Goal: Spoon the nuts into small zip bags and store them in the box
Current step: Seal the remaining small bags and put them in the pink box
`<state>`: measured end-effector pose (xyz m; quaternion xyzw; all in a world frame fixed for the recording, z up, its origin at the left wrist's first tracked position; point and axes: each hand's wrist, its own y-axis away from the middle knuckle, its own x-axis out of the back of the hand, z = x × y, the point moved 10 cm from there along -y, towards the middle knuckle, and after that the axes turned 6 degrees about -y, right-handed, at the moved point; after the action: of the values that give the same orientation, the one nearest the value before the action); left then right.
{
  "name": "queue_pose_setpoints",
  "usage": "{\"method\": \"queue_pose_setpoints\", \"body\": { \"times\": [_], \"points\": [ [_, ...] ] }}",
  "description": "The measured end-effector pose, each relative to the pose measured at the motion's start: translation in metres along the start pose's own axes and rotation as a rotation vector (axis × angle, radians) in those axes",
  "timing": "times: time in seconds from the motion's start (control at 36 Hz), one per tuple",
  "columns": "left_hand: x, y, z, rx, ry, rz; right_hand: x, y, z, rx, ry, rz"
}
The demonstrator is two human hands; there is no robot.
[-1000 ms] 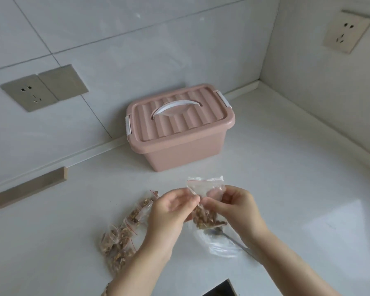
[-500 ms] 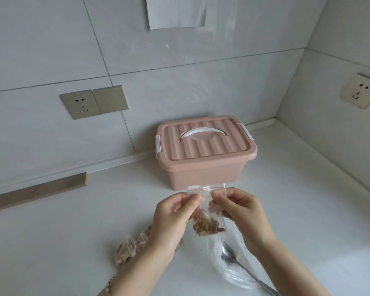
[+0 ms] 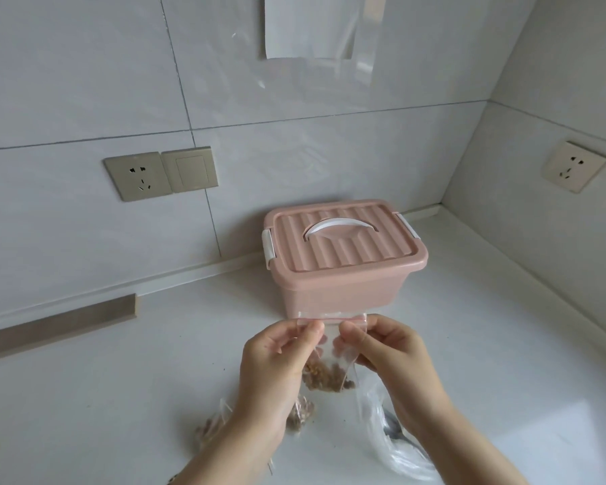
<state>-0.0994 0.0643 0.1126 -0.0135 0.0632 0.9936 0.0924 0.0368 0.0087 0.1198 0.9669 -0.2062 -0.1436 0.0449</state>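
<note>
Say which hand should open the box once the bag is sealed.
Right, probably: right hand is nearest the box lid; left hand, over the filled bags, can set the bag down.

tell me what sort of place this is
Likely a home kitchen corner: a white countertop meeting tiled walls, wall sockets just above it, and a pink storage box behind a zip bag of nuts.

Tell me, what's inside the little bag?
Brown nuts sit at the bottom of the little bag. The left hand covers its left edge, so any nuts there are hidden.
</note>
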Motion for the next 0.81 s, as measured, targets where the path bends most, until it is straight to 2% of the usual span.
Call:
{"method": "queue_pose_setpoints", "body": {
  "times": [0.17, 0.36, 0.5, 0.67, 0.81],
  "points": [
    [-0.012, 0.003, -0.002, -0.016, 0.024, 0.018, 0.014, -0.004, -0.006, 0.015, -0.014, 0.022],
    [-0.044, 0.009, 0.006, -0.099, -0.041, -0.179, 0.025, -0.002, -0.014, 0.044, 0.015, -0.036],
    [-0.052, 0.013, -0.008, -0.048, -0.163, -0.248, 0.037, -0.001, -0.003, 0.004, 0.261, -0.088],
    [-0.053, 0.01, -0.025, -0.121, -0.467, -0.254, 0.04, -0.005, 0.011, 0.011, 0.528, -0.172],
    [-0.054, 0.01, -0.031, -0.13, -0.527, -0.245, 0.044, -0.007, 0.011, 0.12, 0.68, -0.133]
  ]
}}
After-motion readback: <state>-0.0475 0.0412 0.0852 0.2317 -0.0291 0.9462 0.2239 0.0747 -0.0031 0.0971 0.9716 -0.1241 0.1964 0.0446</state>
